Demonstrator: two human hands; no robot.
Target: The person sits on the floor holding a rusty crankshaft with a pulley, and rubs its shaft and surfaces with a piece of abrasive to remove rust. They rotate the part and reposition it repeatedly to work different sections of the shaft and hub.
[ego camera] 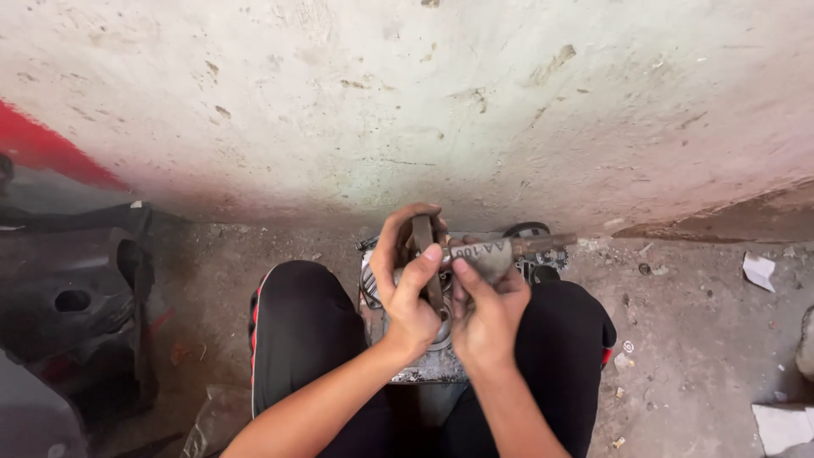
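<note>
Head view, looking straight down at a person seated on a dusty concrete floor, knees apart in black trousers, facing a stained pale wall.

Between the knees sits a grey metal engine part, its bare edge showing just below the wrists at about 6 o'clock from the hands. Both hands meet directly above it, at the middle of the frame.

The left hand is curled around a dark, flat metal bar, thumb pressed along its side. That bar runs from 12 o'clock to 6 o'clock, down toward the engine part.

The right hand pinches a folded strip of grey sandpaper between thumb and fingers. Its long axis lies sideways, pointing toward 3 o'clock, and it crosses the bar nearly at right angles, touching it. A thin rod-like piece carries on past the strip toward 3 o'clock; what it is cannot be made out.

The hands are touching each other, left slightly higher, both forearms rising from 6 o'clock.

Dark plastic bodywork lies at 9 o'clock, well apart. Scraps of white paper lie at 3 o'clock.
</note>
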